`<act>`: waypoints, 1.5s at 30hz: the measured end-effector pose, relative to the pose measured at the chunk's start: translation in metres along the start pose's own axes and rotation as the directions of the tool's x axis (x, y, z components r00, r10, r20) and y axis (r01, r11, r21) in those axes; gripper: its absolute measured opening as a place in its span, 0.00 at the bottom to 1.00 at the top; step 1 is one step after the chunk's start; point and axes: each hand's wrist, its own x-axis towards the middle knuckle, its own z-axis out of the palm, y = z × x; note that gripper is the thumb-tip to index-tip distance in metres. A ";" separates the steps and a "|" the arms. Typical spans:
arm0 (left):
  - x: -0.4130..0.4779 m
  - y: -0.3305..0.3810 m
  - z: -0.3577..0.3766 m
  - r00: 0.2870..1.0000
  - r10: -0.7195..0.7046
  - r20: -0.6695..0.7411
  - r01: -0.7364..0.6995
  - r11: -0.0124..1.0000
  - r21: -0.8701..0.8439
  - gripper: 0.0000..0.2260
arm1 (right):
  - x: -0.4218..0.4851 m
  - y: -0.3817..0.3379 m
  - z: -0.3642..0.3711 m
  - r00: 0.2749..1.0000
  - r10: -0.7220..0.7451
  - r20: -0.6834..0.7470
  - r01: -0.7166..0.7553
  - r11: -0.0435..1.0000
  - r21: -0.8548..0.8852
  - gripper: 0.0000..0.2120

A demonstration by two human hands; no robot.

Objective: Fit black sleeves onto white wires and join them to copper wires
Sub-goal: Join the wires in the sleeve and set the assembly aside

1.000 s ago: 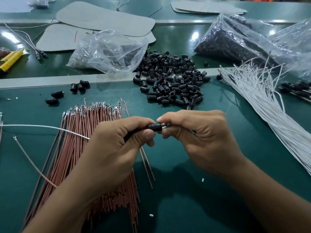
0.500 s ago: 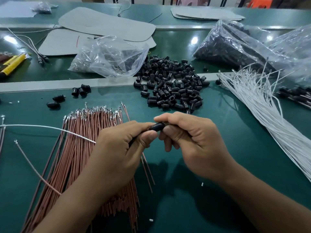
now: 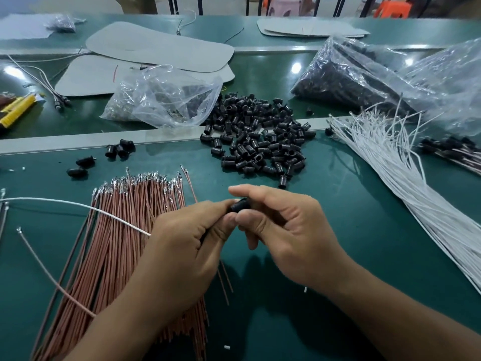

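Now, unlike a second ago, we see no metal tip beside the black sleeve (image 3: 239,204) at mid-frame. The left hand (image 3: 182,246) curls its fingers round the white wire (image 3: 78,204), and the right hand (image 3: 291,230) pinches the sleeve. Short hollow loose sleeves (image 3: 257,142) are heaped above centre. Thin copper wires (image 3: 125,230) cross the tabletop (image 3: 364,230) at lower left. Crinkled clear bags (image 3: 166,100) hold dark parts.

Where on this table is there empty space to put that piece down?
Bare mat lies between the right hand, which pinches a sleeve, and the white wires, and at the near edge between the forearms. The left hand grips a wire. Copper wires cover the left; the sleeve pile and bags crowd the far side.
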 end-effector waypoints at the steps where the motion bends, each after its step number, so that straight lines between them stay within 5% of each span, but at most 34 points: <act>1: 0.001 -0.001 0.001 1.000 -0.003 -0.005 0.003 0.999 0.033 0.09 | 0.001 0.001 0.000 0.999 0.022 -0.040 -0.020 0.999 0.044 0.12; 11: -0.002 0.004 0.001 0.998 0.008 -0.066 -0.011 0.998 -0.055 0.08 | -0.003 0.002 0.011 0.998 0.063 0.003 -0.062 0.986 0.155 0.13; 19: 0.002 0.005 0.005 0.997 0.020 -0.073 -0.016 0.999 0.048 0.07 | -0.001 0.003 0.014 0.983 0.164 -0.088 -0.131 0.945 0.300 0.11; 23: 0.000 0.003 0.005 0.997 0.033 -0.065 -0.032 0.999 0.019 0.07 | -0.004 0.004 0.017 0.983 0.160 -0.095 -0.131 0.958 0.256 0.11; 31: 0.000 -0.009 0.006 0.998 -0.026 -0.058 0.038 0.974 0.222 0.13 | 0.001 0.008 0.016 0.978 0.127 -0.168 -0.093 0.976 0.197 0.08; 38: -0.004 -0.013 -0.001 0.999 -0.021 0.034 0.013 0.975 0.224 0.14 | 0.002 0.006 0.011 0.998 0.061 -0.028 -0.057 0.990 0.125 0.06; 45: -0.005 -0.028 -0.021 0.997 -0.072 0.024 0.060 0.941 0.332 0.13 | 0.015 0.008 -0.022 0.966 0.145 -0.213 -0.114 0.982 0.150 0.03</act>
